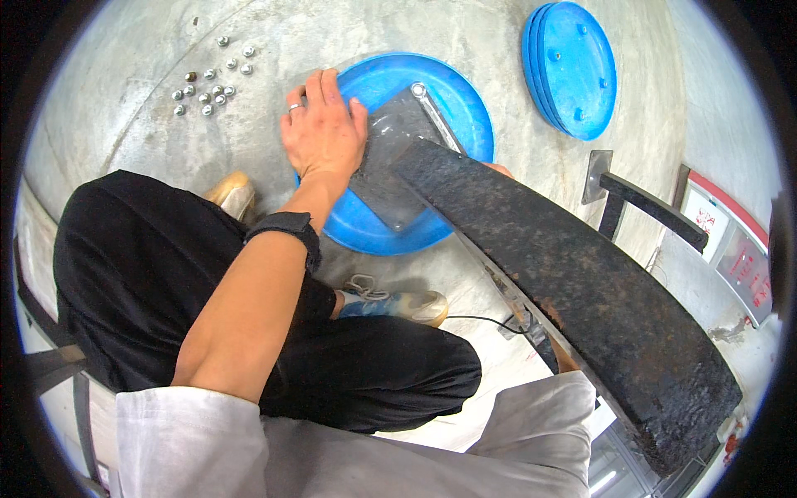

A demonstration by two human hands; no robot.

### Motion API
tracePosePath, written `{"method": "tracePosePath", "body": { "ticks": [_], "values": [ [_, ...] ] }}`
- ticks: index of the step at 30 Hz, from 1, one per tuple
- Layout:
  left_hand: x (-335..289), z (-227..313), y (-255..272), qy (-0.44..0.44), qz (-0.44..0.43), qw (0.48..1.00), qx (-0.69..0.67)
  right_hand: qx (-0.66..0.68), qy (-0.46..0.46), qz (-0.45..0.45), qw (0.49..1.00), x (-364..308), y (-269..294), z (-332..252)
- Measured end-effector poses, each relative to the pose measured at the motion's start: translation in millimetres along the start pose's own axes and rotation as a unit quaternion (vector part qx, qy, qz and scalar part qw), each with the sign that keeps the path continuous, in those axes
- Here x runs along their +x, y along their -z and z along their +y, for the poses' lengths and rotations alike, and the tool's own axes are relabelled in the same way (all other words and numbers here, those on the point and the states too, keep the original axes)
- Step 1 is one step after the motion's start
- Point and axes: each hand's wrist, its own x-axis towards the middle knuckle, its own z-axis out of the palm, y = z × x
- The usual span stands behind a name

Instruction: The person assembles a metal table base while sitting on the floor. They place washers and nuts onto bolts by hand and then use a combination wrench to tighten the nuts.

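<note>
The blue disc (475, 108) lies right of the left hand (324, 141), half-open across its rim, hold unconfirmed; the wrench (438, 119) slants toward the nearer right hand (501, 169), whose grip the dark beam (564, 274) hides.

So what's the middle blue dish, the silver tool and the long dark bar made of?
Blue dish: probably smooth plastic, evenly coloured and shiny. Silver tool: likely polished metal, since it gleams. Dark bar: maybe rough iron or steel, with rust-brown patches.
</note>
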Motion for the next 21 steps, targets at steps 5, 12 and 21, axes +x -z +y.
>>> {"method": "tracePosePath", "body": {
  "ticks": [5,12,21],
  "values": [
    [0,-5,-1,-0.004,0.008,1.0,0.01,-0.143,0.045,0.136,0.979,14,2,7],
    [0,-3,-1,-0.008,0.014,1.0,0.011,-0.245,0.13,0.31,0.909,38,62,4],
    [2,0,3,-0.003,-0.009,1.0,0.0,-0.407,0.266,0.316,0.815,131,105,-51]
  ]
}}
